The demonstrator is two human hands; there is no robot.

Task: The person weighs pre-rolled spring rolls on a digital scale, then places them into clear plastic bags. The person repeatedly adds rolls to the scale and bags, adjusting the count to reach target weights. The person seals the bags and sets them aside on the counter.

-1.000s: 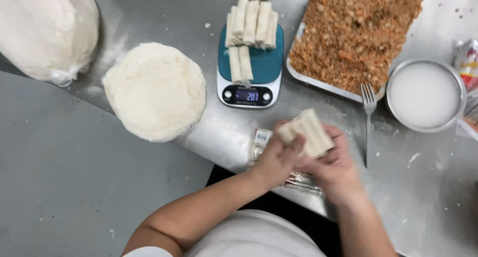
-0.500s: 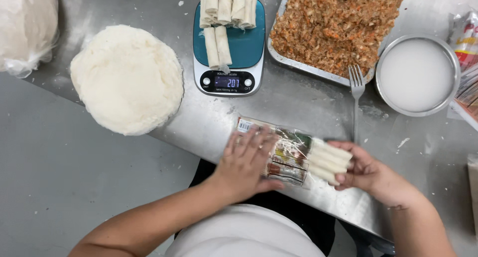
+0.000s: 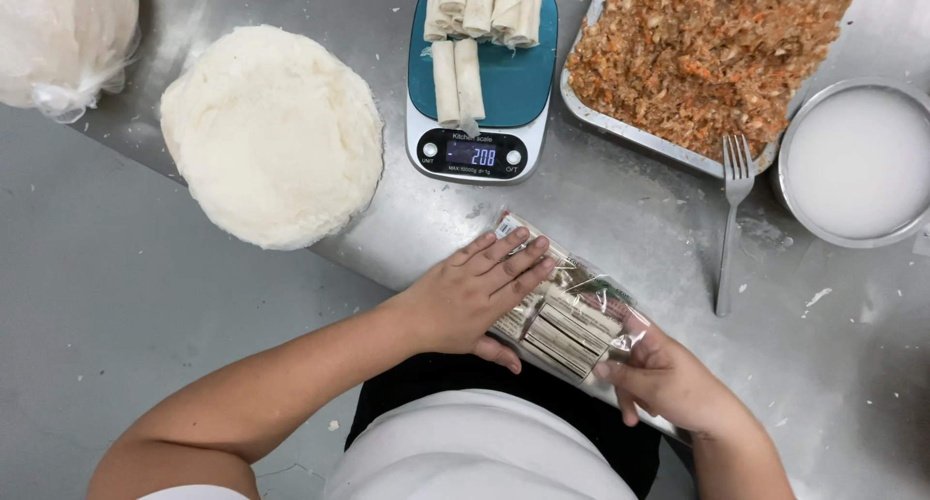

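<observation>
— What is seen of the surface and the room?

— A steel table (image 3: 630, 200), dusted with white specks, is shown from above across the upper and right frame; grey floor (image 3: 107, 296) is seen at lower left. A kitchen scale (image 3: 481, 83) loaded with rolls (image 3: 481, 6) is placed at top centre, a tray of filling (image 3: 697, 54) at upper right, a fork (image 3: 731, 209) beside it, a bowl of white liquid (image 3: 857, 161) at right, and a stack of round wrappers (image 3: 271, 132) at upper left.

— And the hands?

— A clear bag of rolls (image 3: 567, 321) is held at lower centre on the table edge. The left hand (image 3: 475, 292) is laid flat on it, fingers spread. The right hand (image 3: 664, 374) is curled around its lower end.

— What is hidden?

— The tray, bowl and a white bundle (image 3: 58, 35) at upper left are cut off. The right fingertips are hidden under the plastic.
</observation>
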